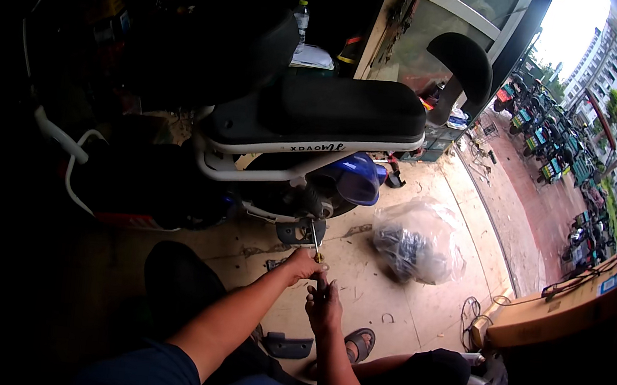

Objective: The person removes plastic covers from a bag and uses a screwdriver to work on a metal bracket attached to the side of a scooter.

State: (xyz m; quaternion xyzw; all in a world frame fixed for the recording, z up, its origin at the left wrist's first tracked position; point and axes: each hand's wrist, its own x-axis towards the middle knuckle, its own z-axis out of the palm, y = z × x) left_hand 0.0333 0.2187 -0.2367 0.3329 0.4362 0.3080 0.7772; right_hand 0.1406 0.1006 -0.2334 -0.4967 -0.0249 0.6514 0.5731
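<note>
A two-wheeled scooter (251,176) with a white frame and long black seat (346,107) stands crosswise in front of me. My left hand (303,265) is closed round a screwdriver (315,236) with a bright metal shaft. The shaft points up to the scooter's low side, near the rear wheel; whether its tip touches a screw is too small to tell. Just below, my right hand (324,309) has its fingers curled round the end of the handle. A black plastic plate (300,232) shows behind the shaft, and a similar black footrest-like piece (288,346) lies near my sandalled foot.
A clear plastic bag (420,242) with dark contents sits on the floor to the right. Further right are a cardboard box (561,309) and a loose cable (470,316). A glass door (443,27) stands beside the doorway, with parked scooters (551,138) outside.
</note>
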